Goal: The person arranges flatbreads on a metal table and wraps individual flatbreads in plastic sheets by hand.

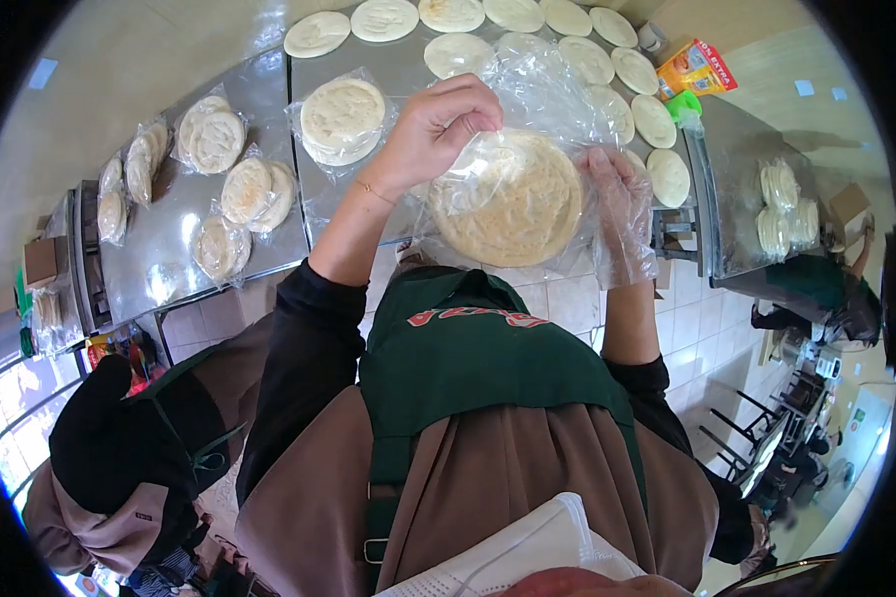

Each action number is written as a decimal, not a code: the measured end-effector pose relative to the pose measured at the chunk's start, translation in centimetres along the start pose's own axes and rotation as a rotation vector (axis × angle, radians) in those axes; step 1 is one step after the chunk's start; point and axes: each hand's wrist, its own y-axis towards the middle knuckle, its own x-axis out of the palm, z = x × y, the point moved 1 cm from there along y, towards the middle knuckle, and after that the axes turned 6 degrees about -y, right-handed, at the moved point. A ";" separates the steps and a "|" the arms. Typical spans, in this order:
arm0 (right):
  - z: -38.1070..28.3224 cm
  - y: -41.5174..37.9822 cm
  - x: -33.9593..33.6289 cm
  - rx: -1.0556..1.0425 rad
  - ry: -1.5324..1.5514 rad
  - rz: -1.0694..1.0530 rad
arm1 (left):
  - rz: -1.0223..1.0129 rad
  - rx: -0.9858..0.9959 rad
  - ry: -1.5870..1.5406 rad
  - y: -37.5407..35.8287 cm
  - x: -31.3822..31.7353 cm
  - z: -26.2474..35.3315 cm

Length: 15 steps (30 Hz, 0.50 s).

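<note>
A stack of round pale flatbreads [513, 204] sits inside a clear plastic bag [548, 85] in front of my chest, near the table's front edge. My left hand [448, 124] is bare, its fingers pinched on the bag's plastic above the bread's upper left edge. On the other side, my right hand [619, 194] wears a loose clear plastic glove. Its fingers are closed on the bag beside the bread's right edge. How many breads lie in the bag cannot be made out.
Several loose flatbreads [452, 55] lie along the metal table's back and right. Bagged flatbreads [342, 119] stand to the left, with more on the left table [149, 254]. An orange pouch [695, 68] lies at the back right. Another person [119, 438] is at lower left.
</note>
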 end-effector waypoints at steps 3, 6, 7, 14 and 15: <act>0.1 0.3 0.0 -0.056 -0.043 -0.011 | 0.040 -0.049 -0.136 -0.3 0.5 -0.8; 0.0 0.4 -0.6 0.005 -0.014 -0.002 | 0.055 -0.133 -0.276 -0.3 -0.2 -0.3; -0.3 0.5 -0.6 0.006 -0.014 0.001 | 0.008 -0.164 -0.271 -0.1 -0.6 0.1; -1.9 0.9 -1.4 0.009 0.002 -0.119 | -0.470 0.028 0.330 1.3 -1.9 2.3; -2.0 1.0 -1.5 0.086 0.038 -0.136 | -0.455 0.013 0.333 1.6 -1.8 2.8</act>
